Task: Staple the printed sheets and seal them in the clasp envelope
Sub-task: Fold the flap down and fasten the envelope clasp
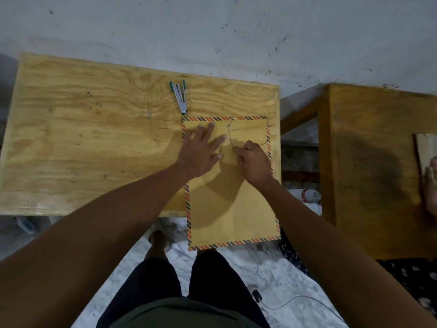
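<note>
A tan clasp envelope [233, 204] with a striped border lies on the right part of the wooden table [94, 138], its lower end hanging over the near edge. Its flap is folded down at the top. My left hand [201, 152] presses flat on the flap, fingers spread. My right hand [254, 163] pinches the thin closure string [229, 136], which runs between the two round buttons near the flap. A silver and teal stapler [180, 97] lies splayed open just beyond the envelope. No printed sheets are visible.
A second wooden table [378, 174] stands to the right, with another person's hand [431, 185] on a brown sheet at its edge. A wall runs behind the tables. A cable and small black object lie on the marble floor [236, 268].
</note>
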